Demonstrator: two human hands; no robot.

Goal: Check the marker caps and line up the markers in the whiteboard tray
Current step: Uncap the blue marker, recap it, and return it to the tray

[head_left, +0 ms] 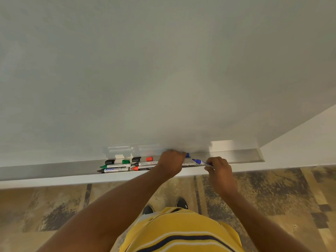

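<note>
My right hand (218, 169) holds an uncapped blue marker (201, 162), its tip pointing left above the metal whiteboard tray (236, 156). A little left of that tip, my left hand (171, 160) is closed on a blue cap (187, 154). Lying uncapped in the tray are a green marker (116, 166), a black marker (114, 170), another black marker (145, 163) and a red marker (143, 168). Loose caps rest behind them: black (109, 162), green (125, 161), black (136, 159) and red (149, 158).
The whiteboard (163, 70) fills the view above the tray. A white wall (300, 142) meets it at the right. Below lie a patterned floor (54, 206), my shoes and my yellow striped shirt.
</note>
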